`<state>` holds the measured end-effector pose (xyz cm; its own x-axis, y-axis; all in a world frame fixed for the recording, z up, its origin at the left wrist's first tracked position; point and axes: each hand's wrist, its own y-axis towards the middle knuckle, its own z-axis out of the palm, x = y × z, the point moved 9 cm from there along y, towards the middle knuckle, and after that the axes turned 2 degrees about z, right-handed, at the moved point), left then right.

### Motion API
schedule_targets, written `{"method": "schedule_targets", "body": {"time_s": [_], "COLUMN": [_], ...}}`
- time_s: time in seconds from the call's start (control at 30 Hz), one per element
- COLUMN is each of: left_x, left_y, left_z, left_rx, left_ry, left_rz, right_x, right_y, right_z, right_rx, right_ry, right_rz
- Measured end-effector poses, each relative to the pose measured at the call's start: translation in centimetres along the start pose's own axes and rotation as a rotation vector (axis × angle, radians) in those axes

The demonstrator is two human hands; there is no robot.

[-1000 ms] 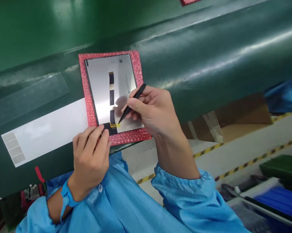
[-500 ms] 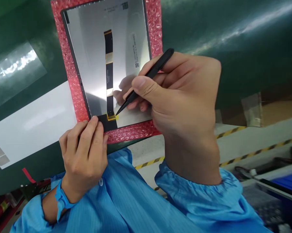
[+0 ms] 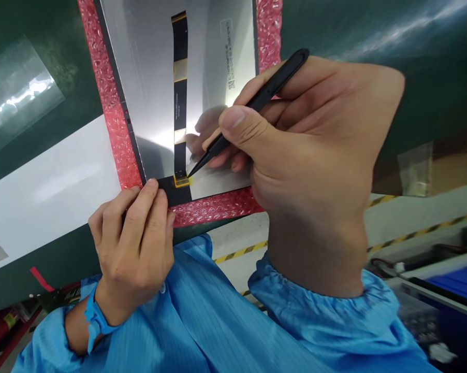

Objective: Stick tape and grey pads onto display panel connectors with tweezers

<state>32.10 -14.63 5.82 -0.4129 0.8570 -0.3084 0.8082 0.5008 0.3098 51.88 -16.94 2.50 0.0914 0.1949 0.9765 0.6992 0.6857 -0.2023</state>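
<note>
Right hand [image 3: 311, 140] pinching black tweezers [image 3: 274, 85] by the flex cable [image 3: 180, 101], left hand [image 3: 134, 248] loosely open on the display panel [image 3: 148, 88].

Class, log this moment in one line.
left hand: at corner of panel; right hand: holding black pointed tool; tool tip: at near end of ribbon cable; panel: on pink bubble wrap

An electronics workshop or factory floor is indicated. The grey floor [image 3: 237, 228] is marked with 2 lines of yellow-and-black tape [image 3: 423, 232], and a green-topped bench [image 3: 319, 31] is used. A blue smock [image 3: 202, 321] and wrist strap [image 3: 97, 317] are worn; a flat panel [image 3: 148, 77] with ribbon cable [image 3: 181, 106] is laid on pinkish-red bubble wrap [image 3: 218, 208].
</note>
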Motion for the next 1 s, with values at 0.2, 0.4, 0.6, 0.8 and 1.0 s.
{"method": "schedule_targets", "body": {"time_s": [0.2,0.4,0.6,0.8,1.0], "left_x": [-0.1,-0.2,-0.22,-0.18,-0.3], "left_y": [0.19,0.33,0.33,0.44,0.53], "left_z": [-0.09,-0.07,-0.11,-0.09,-0.09], "left_rx": [-0.053,-0.08,-0.076,-0.067,-0.049], "left_ry": [0.002,-0.013,-0.013,-0.019,-0.009], "left_rz": [0.017,0.04,0.036,0.033,0.024], "right_x": [0.02,0.11,0.11,-0.02,-0.32], "right_y": [0.06,0.22,0.14,0.24,0.21], "right_z": [-0.28,-0.09,-0.02,-0.05,-0.12], "right_rx": [-0.007,0.003,-0.009,-0.02,-0.017], "right_ry": [-0.015,-0.029,-0.016,-0.055,-0.06], "right_rz": [-0.028,-0.025,-0.034,-0.029,-0.043]}}
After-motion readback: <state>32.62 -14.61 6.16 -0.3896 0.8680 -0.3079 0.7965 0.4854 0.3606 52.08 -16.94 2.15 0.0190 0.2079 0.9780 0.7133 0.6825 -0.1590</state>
